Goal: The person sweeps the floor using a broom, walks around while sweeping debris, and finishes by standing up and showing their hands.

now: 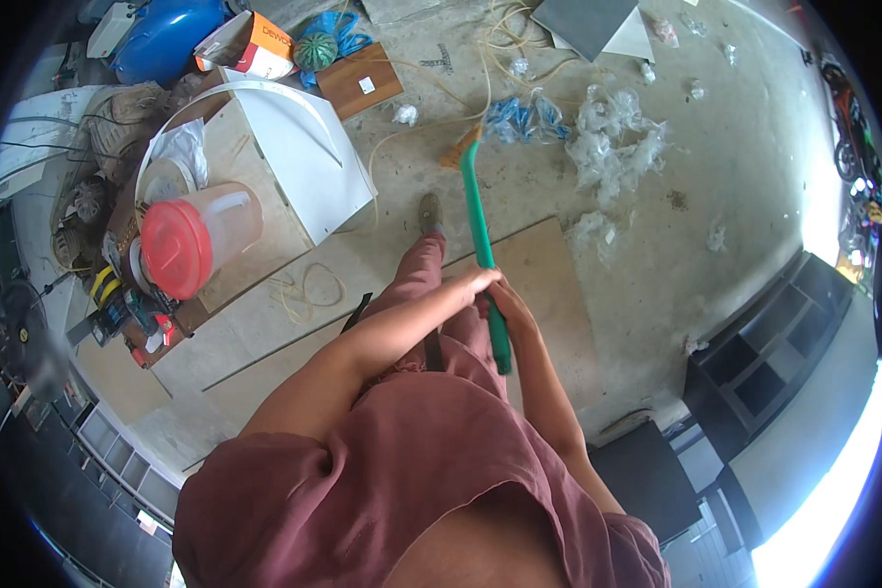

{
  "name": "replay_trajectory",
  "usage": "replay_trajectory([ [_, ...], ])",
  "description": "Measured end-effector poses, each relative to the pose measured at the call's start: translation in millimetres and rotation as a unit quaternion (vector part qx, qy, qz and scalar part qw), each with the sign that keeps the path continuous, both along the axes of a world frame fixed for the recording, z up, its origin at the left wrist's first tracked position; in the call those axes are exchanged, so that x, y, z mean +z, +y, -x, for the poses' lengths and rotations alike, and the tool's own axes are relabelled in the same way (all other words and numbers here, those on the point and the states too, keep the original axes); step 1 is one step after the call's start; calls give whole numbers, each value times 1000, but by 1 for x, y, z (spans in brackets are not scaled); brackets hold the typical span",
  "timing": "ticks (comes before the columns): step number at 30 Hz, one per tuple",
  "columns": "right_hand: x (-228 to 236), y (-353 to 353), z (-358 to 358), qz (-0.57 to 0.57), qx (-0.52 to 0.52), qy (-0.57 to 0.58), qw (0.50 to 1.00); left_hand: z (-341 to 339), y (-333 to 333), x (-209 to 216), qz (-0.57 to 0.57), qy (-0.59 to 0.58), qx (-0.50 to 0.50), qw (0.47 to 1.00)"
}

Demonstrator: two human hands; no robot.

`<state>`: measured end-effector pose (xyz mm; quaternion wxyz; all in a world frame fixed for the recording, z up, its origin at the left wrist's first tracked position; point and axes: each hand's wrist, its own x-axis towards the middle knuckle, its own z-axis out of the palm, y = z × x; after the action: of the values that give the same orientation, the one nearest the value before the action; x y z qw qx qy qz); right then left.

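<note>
A broom (pixel 476 201) with a green handle slants down in front of me, its straw-coloured bristle head (pixel 459 149) resting on the concrete. My left hand (pixel 480 281) is wrapped round the handle. Close against it, my right hand (pixel 512 302) also grips the handle, its fingers partly hidden. The handle's free end sticks out below both hands, near my leg. Just right of the bristles lies crumpled blue plastic film (pixel 524 120). Beyond that spreads a heap of clear plastic wrap (pixel 617 137).
On the left stand a white cabinet (pixel 289 147) and a clear plastic jug with a red lid (pixel 178 250). A brown board (pixel 360 80) and a patterned green ball-shaped thing (pixel 316 51) lie behind. Loose hose (pixel 487 73) trails over the floor. Dark shelving (pixel 769 353) stands right.
</note>
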<state>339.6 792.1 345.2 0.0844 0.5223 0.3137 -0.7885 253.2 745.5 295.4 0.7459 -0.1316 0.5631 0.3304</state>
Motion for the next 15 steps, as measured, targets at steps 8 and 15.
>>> replay_trajectory([
  [8, 64, 9, 8, 201, 7, -21, 979, 18, -25, 25, -22, 12, 45, 999],
  [15, -69, 22, 117, 190, 26, 68, 979, 143, 12, 2, 45, 172, 59, 982],
])
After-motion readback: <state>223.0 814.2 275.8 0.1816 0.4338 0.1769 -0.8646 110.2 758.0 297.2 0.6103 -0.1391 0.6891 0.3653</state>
